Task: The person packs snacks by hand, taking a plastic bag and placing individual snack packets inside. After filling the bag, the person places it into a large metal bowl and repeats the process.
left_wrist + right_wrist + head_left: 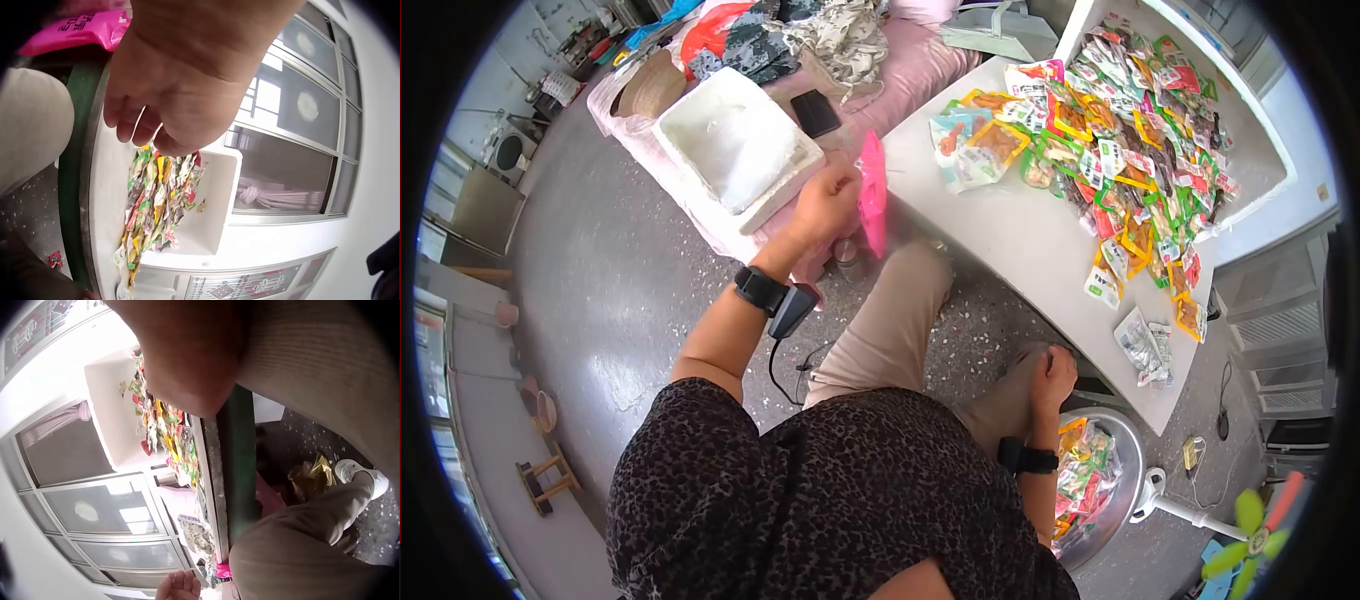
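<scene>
My left hand is raised beside a bright pink printed packet. In the left wrist view its fingers hang loosely curled with nothing in them, and the pink packet lies past the hand. The right hand rests on my knee beside the table edge. Only the underside of that hand shows in the right wrist view, against the trouser leg. On the white table spreads a heap of small snack packets, spilling out of a white foam box.
A second foam box, with a white liner inside, and a dark phone-like slab lie on the pink-covered bed. By my right side stands a metal basin holding more packets. A small fan is at the lower right.
</scene>
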A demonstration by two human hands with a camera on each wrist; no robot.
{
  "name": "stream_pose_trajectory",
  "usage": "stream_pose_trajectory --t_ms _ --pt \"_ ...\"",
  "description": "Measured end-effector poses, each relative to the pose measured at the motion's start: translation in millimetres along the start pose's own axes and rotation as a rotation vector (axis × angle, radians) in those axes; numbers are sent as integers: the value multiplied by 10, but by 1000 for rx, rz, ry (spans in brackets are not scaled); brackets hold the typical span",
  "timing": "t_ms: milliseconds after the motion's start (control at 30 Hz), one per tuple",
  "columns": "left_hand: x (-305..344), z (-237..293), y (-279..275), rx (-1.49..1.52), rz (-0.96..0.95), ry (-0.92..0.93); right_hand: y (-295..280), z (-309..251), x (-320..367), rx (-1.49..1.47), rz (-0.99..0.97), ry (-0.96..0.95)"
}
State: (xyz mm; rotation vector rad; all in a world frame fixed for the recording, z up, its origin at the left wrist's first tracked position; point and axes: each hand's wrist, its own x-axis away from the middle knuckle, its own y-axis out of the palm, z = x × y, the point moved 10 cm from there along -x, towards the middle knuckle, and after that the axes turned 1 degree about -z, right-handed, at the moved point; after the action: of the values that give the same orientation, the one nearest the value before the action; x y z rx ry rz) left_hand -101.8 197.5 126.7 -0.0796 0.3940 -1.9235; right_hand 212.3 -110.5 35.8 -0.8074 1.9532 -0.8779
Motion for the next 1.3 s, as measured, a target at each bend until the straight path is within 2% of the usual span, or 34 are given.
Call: stream_pose_trajectory --t_ms 67,100,133,167,233,300,367,500,633,733,833,933,1033,1133,1300 --pt "-97 173 -626 -403 341 338 47 -9 -27 7 -38 27" --pt "-86 252 -874 -451 457 338 48 -31 -33 21 -28 14" --pt "-36 358 -1083 -591 579 454 52 -47 -27 36 -17 2" --pt "-14 388 -1247 -694 633 488 50 -66 -27 51 -6 -8" --pt "14 408 -1463 -757 691 422 -21 -171 -70 63 55 -61" --pt "-141 -18 -1682 -827 632 203 -19 -224 -55 69 58 -79" --pt "-259 -599 -1752 -912 484 45 20 -189 -70 78 23 -59" --pt "-342 -1154 -1648 -1012 144 -212 74 -172 -78 80 0 -38" --pt "-327 -1231 -1731 -1044 171 -348 146 -100 -60 94 -63 28" --pt "-349 -1318 -1758 -1048 158 -367 151 -116 -59 113 -67 43" --pt "-380 -1297 -1824 -1036 225 -363 173 -134 -68 114 -71 45" --pt "-442 -1169 -1799 -838 218 -233 153 -156 -71 116 -73 43" --pt "-348 -951 -1666 -915 255 -90 143 -161 -69 129 -66 46" --pt "-330 -1092 -1598 -951 79 -203 151 -147 -65 134 -76 55" --pt "-309 -1006 -1500 -941 31 -73 133 -159 -70 117 -79 45"
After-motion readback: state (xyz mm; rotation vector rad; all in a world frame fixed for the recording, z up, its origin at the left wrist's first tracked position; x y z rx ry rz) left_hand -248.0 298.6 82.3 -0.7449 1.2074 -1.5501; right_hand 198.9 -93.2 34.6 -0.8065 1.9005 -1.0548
